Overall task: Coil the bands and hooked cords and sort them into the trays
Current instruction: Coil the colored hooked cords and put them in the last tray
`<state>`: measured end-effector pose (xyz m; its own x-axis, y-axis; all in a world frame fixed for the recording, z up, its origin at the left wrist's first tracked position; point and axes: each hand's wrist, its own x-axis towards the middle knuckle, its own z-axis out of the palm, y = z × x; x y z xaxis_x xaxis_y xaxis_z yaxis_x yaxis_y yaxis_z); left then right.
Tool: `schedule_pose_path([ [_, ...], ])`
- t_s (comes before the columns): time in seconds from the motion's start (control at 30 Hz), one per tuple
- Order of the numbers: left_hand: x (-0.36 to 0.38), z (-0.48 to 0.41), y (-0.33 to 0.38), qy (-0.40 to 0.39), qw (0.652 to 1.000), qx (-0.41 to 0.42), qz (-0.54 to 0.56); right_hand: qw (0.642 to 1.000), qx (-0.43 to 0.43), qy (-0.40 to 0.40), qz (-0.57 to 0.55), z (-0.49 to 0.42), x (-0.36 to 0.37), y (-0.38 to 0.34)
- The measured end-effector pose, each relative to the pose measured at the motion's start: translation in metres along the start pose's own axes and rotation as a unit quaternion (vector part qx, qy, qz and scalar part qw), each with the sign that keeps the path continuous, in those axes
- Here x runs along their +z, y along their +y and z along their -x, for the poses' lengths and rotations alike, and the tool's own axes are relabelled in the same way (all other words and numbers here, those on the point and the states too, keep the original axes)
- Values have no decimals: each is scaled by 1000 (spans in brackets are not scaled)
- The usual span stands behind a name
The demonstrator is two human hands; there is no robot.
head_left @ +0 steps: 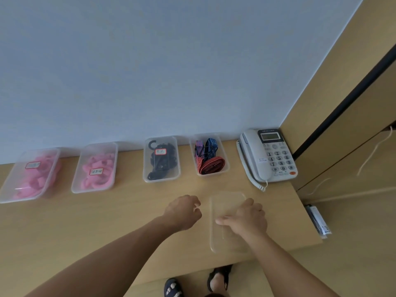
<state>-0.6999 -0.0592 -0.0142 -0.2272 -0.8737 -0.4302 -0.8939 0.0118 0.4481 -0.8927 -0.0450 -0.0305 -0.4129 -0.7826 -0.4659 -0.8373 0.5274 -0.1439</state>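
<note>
Wooden worktop (107, 221): right hand (246, 220) grips a clear lid (224, 201), likely light, bendy and slippery, by its edge; left hand (184, 212) curled, empty.

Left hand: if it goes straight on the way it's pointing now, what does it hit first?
Probably the left rim of the clear tray, just ahead of the curled fingers of the left hand. Hand height is unclear, so it might pass above the rim.
</note>
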Motion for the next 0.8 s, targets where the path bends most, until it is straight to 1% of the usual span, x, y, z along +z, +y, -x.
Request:
schedule_pose_path([
  [0.07,-2,-2,-1,2,1000,-7,8,1000,8,-4,-28,0,-1,2],
  [0.13,-7,-6,-1,2,1000,-18,16,997,-4,14,-71,-2,-2,7],
  [0.23,-14,-14,2,-5,999,-33,27,978,-43,28,-200,-5,-8,8],
  [0.3,-20,-20,8,-13,999,-44,26,952,-63,-10,-298,-7,-19,3],
  [0.37,-28,-27,14,-18,998,-54,36,918,-96,-82,-375,-7,-38,-5],
  [0.4,-32,-30,16,-17,996,-58,63,902,-118,-118,-398,-8,-50,-9],
  [0.43,-36,-34,17,-14,993,-59,105,893,-139,-140,-405,-10,-61,-15],
  [0.47,-41,-38,18,-7,987,-58,153,890,-156,-141,-405,-14,-72,-22],
  [0.5,-47,-40,19,9,979,-58,194,891,-171,-127,-401,-20,-82,-31],
  [0.57,-64,-48,22,75,967,-60,237,893,-197,-101,-391,-36,-98,-55],
  [0.63,-82,-62,23,132,956,-71,252,892,-211,-92,-390,-57,-106,-80],
  [0.67,-89,-69,22,144,953,-78,254,893,-213,-82,-388,-69,-108,-91],
  [0.73,-97,-84,20,149,955,-98,236,901,-219,-76,-366,-92,-105,-109],
  [0.8,-96,-96,18,145,959,-134,203,911,-227,-96,-330,-111,-99,-120],
])
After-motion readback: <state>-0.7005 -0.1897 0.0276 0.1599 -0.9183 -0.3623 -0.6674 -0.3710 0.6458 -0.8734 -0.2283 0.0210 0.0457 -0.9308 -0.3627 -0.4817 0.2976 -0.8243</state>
